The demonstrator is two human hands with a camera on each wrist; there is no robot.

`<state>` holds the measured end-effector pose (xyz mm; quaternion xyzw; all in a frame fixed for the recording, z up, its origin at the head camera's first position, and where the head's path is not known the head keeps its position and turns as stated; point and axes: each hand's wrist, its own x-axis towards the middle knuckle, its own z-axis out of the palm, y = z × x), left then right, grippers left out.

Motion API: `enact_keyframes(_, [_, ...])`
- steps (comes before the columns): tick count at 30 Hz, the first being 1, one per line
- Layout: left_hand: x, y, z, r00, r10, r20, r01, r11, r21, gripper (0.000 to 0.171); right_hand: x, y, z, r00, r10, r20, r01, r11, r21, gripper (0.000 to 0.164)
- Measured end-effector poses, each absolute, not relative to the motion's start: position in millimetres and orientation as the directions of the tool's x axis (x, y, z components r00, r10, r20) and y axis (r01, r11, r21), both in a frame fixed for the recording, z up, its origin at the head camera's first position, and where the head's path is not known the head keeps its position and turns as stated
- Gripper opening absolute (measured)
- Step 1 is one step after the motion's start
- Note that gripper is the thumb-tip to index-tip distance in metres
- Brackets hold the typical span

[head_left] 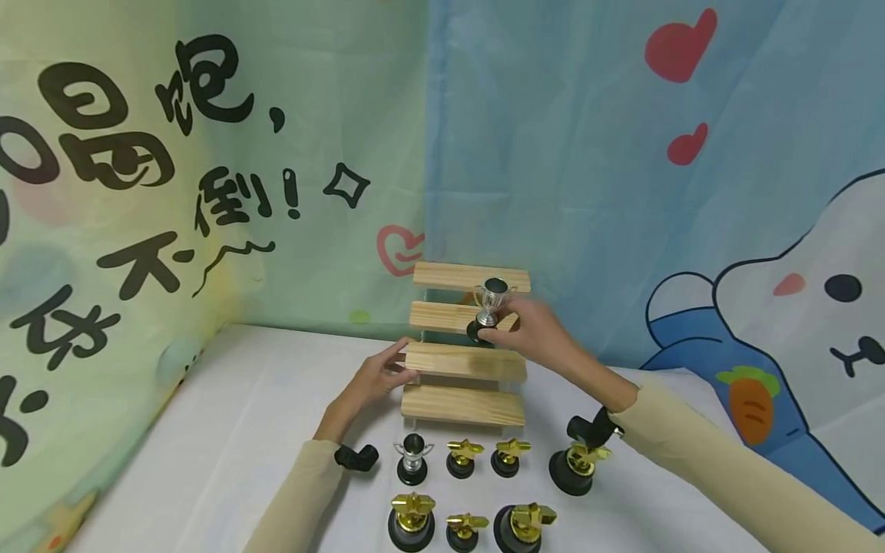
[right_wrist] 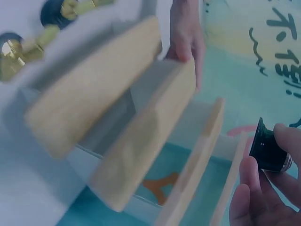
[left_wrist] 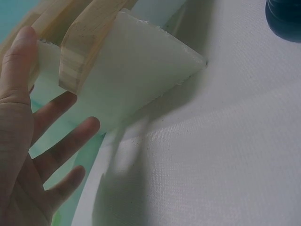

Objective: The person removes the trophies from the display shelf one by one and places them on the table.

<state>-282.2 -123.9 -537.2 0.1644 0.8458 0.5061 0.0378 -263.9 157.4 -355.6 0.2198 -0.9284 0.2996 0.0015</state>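
Observation:
My right hand [head_left: 534,330] pinches the black base of a small silver trophy cup [head_left: 492,298], held upright in front of the upper boards of a four-tier wooden display stand [head_left: 465,361]. In the right wrist view, the fingers and thumb close around the trophy's dark base [right_wrist: 268,149], with the cup mostly out of frame. At the stand's left side is my left hand [head_left: 376,376]. Its fingers are spread and fairly straight, and a fingertip touches the end of a board [left_wrist: 77,61]. Whether the trophy base touches a board cannot be told.
In front of the stand are another silver trophy cup [head_left: 412,459] and several gold-topped trophies on black bases, including a larger one [head_left: 574,468] at right. They stand on a white-covered table [head_left: 263,399]. Printed cloth backdrops [head_left: 553,153] hang closely behind the stand.

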Motion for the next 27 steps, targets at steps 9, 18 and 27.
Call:
enact_keyframes(9, [-282,-123,-534,-0.925,0.336,0.177,0.315,0.418,0.852,0.064,-219,194,-370,-0.94,-0.332,0.074,-0.313,0.757,-0.574,0.036])
enact_keyframes(18, [-280,-122,-534,-0.931,0.336,0.14,0.285,0.432,0.856,0.069,-173,226,-380,-0.969,-0.243,0.05,-0.232,0.822,-0.52,0.04])
enact_keyframes(27, [-279,-122,-534,-0.948,0.304,0.095,0.233,0.459,0.857,0.072,-140,239,-390,-0.983,-0.181,-0.035,-0.137,0.845,-0.517,0.047])
